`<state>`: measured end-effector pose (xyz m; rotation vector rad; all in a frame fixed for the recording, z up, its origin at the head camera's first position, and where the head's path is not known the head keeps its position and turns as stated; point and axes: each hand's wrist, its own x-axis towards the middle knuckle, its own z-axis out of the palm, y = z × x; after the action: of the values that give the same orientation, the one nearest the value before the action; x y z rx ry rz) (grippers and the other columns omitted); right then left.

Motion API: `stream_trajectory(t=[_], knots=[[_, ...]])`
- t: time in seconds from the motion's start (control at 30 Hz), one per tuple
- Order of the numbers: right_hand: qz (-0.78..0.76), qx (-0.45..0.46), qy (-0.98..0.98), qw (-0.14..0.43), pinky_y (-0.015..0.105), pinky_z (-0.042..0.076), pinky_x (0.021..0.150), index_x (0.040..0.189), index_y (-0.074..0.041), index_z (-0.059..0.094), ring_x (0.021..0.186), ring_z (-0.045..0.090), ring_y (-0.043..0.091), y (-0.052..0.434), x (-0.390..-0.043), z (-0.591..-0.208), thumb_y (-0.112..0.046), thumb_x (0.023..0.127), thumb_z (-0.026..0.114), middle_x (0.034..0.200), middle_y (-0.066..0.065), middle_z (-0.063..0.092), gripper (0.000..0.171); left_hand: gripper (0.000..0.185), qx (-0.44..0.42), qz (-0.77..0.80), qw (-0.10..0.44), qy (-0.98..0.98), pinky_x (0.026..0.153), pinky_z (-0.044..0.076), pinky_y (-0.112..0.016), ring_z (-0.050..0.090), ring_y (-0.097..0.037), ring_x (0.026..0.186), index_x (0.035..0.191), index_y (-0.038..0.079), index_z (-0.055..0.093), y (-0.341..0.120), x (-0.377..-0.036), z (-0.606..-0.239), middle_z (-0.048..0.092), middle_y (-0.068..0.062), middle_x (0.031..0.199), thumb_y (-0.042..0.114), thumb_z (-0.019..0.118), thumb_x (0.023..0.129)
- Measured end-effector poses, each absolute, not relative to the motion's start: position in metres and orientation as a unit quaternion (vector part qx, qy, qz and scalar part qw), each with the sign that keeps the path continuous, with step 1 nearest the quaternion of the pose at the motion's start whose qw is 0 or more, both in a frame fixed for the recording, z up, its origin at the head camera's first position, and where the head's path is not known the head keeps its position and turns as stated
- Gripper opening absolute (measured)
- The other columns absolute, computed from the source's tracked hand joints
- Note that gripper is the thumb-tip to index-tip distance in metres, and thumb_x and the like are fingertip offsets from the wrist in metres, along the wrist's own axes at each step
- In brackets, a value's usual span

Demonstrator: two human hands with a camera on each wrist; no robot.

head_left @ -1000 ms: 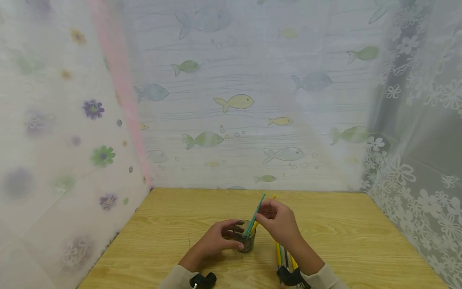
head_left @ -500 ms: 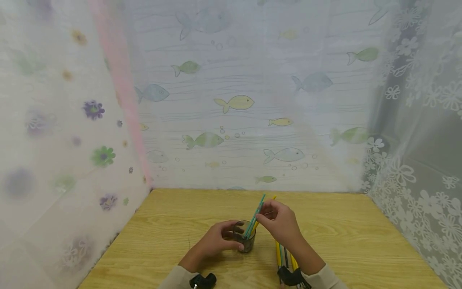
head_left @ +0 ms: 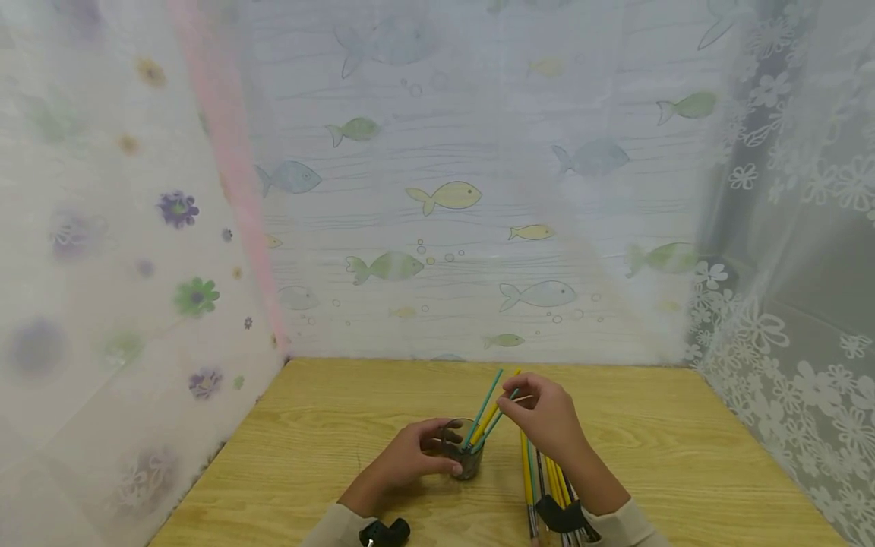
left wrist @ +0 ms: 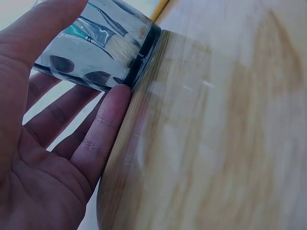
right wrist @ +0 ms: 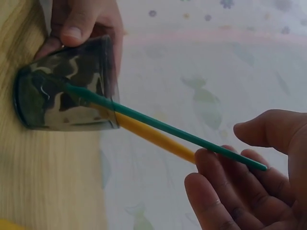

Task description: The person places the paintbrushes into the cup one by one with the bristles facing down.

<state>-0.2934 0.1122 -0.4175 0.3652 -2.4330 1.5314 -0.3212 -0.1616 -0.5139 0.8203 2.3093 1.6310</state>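
A smoky, see-through glass (head_left: pixel 472 463) stands on the table with paintbrushes leaning in it, bristles down. My left hand (head_left: pixel 409 458) holds it from the left, thumb on the near side and fingers behind. In the left wrist view, a pale-bristled paintbrush (left wrist: pixel 120 49) shows through the glass wall. My right hand (head_left: pixel 547 425) is at the upper ends of the brushes. The right wrist view has a green paintbrush (right wrist: pixel 168 129) resting against its fingers, with the thumb lifted away. A yellow paintbrush (right wrist: pixel 156 139) runs beside it. Another green paintbrush (head_left: pixel 489 395) leans farther left in the glass.
Several yellow, green and dark paintbrushes (head_left: pixel 528 475) lie on the wood-grain table (head_left: pixel 683 456), below and beside the right forearm. A fish-patterned curtain (head_left: pixel 451 266) hangs behind the table, with flowered curtains at both sides.
My right hand has loosened and shifted right. One green paintbrush now tilts farther right, apart from the other green one and past the yellow one. The left hand and glass have stayed put.
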Motion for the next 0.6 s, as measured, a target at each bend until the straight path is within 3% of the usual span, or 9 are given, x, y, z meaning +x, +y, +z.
stream_trajectory(t=[0.6], knots=[[0.520,0.103,-0.840,0.119,0.028,0.058,0.071,0.114,-0.015,0.073,0.090,0.073,0.017,0.135,-0.301,-0.419,-0.022,0.093,0.080,0.104,0.003,0.074,0.023,0.064,0.279,0.563,0.108,0.771,0.096,0.057,-0.026,0.068,-0.019,0.120,0.150,0.019,0.056,-0.162,-0.323,-0.515,0.068,-0.004,0.133,0.026,0.082,0.092]])
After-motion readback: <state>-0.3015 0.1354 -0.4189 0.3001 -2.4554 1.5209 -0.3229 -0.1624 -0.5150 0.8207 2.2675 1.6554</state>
